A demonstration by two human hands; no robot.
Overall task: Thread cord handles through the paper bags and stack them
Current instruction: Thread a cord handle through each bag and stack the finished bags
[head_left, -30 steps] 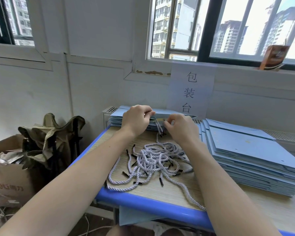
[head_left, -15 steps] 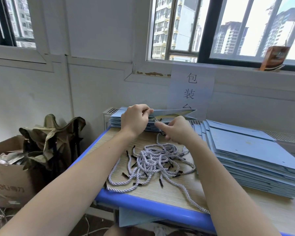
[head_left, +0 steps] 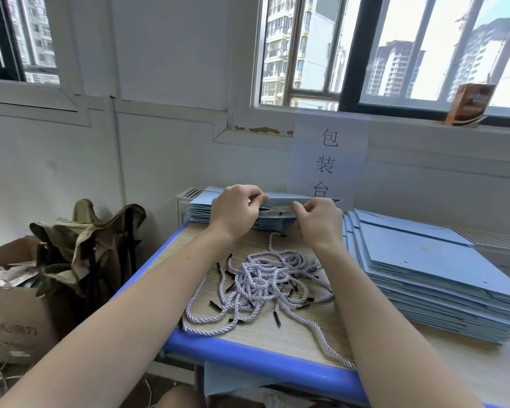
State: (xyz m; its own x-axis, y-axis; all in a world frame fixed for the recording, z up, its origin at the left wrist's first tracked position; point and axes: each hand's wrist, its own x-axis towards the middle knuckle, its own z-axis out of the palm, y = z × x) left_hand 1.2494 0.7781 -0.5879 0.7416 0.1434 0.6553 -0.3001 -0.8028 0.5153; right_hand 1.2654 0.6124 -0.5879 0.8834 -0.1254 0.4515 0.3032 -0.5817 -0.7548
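Note:
A flat blue paper bag (head_left: 280, 201) lies on top of a small stack of bags (head_left: 202, 212) at the far side of the table, its mouth held apart. My left hand (head_left: 236, 212) pinches the bag's upper lip. My right hand (head_left: 318, 220) grips the lower lip and a cord end there. A grey twisted cord (head_left: 273, 240) hangs from under my right hand down to a tangled pile of cords (head_left: 265, 284) with black tips in the middle of the table.
A tall stack of flat blue bags (head_left: 430, 278) fills the table's right side. The table has a blue rim (head_left: 248, 357). A folded camouflage stool (head_left: 86, 245) and a cardboard box (head_left: 9, 316) stand on the floor at the left. A paper sign (head_left: 329, 154) hangs on the wall behind.
The bag's upper lip has been lifted, opening its mouth. My right hand rose from the table to the lower lip, drawing one cord up with it.

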